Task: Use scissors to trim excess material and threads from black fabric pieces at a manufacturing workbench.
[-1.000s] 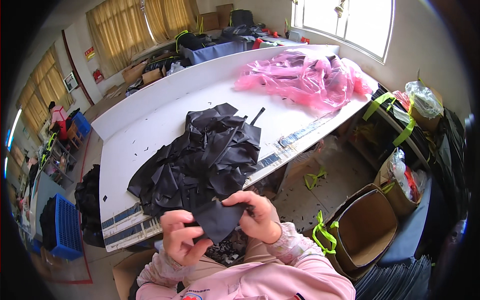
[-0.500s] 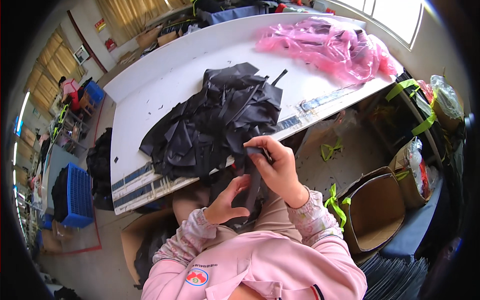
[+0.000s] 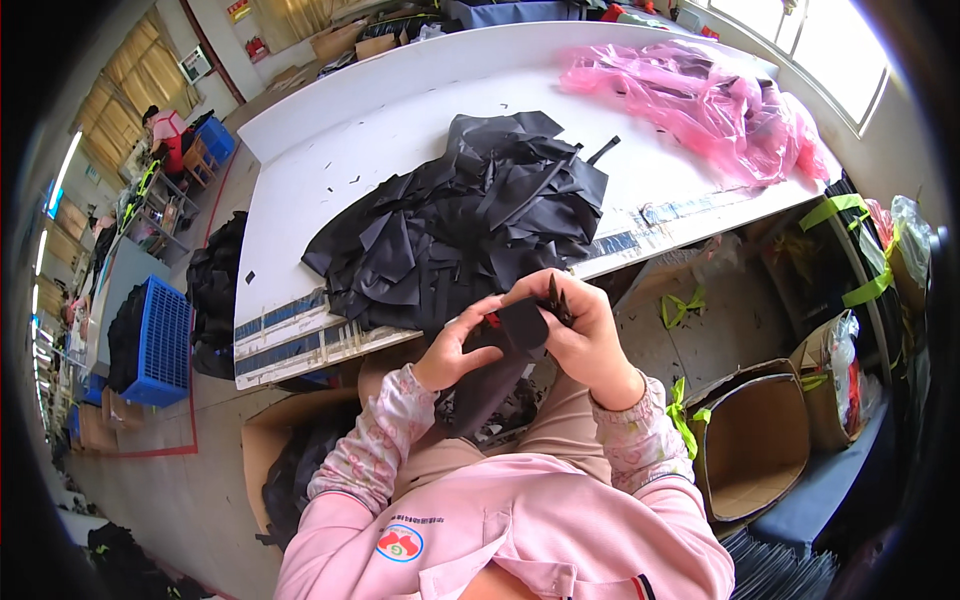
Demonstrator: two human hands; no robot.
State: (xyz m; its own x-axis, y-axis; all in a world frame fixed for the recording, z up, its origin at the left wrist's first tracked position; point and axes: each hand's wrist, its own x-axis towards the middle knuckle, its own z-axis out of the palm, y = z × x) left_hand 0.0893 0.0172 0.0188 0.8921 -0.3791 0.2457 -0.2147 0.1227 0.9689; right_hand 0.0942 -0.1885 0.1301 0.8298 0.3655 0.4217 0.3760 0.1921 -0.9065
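Over my lap, in front of the table edge, both hands hold one black fabric piece (image 3: 487, 385). My left hand (image 3: 452, 350) is closed on its left edge, with the thumb below and fingers above. My right hand (image 3: 588, 335) pinches the folded upper right part. A small dark pointed tool (image 3: 557, 298), perhaps thread snips, sticks up from the right fingers; its handle is hidden. A bit of red shows near the left fingertips, too small to name. Just beyond my hands lies a heap of black fabric pieces (image 3: 460, 215) on the white table (image 3: 290, 215).
Pink plastic wrap (image 3: 700, 110) covers things at the table's far right. Open cardboard boxes (image 3: 755, 440) stand to my right, another box (image 3: 262, 450) by my left leg. A blue crate (image 3: 160, 345) stands on the left floor. Farther off, a person (image 3: 168, 135) works.
My hands have come together on the fabric piece; the left was open beside it before. The piece is now spread and folded at its top. The dark pointed tool now shows. The view has shifted.
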